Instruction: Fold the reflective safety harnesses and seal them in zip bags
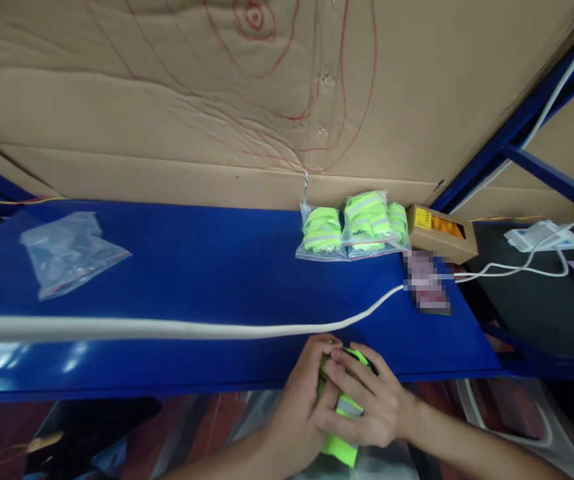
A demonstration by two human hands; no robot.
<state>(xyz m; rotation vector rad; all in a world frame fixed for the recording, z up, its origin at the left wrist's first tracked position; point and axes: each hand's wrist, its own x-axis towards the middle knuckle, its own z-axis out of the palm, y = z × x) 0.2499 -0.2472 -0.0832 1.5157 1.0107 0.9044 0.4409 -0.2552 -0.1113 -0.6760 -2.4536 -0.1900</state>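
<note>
Both of my hands meet at the front edge of the blue table, around a neon-yellow reflective strap (343,448) with a grey stripe. My left hand (303,403) wraps it from the left, fingers curled at the top. From the right, my right hand (367,400) presses its fingers over the strap. Part of the strap is bunched between the palms and hidden; a loose end hangs below the hands. A dark piece shows near the top of the bundle.
Clear bags of folded neon straps (323,230) lie at the back, beside a cardboard box (441,233). A flat clear plastic bag (71,257) rests at the left. A white cable (191,329) crosses the blue table (207,267) to a pixelated phone-like object (427,283).
</note>
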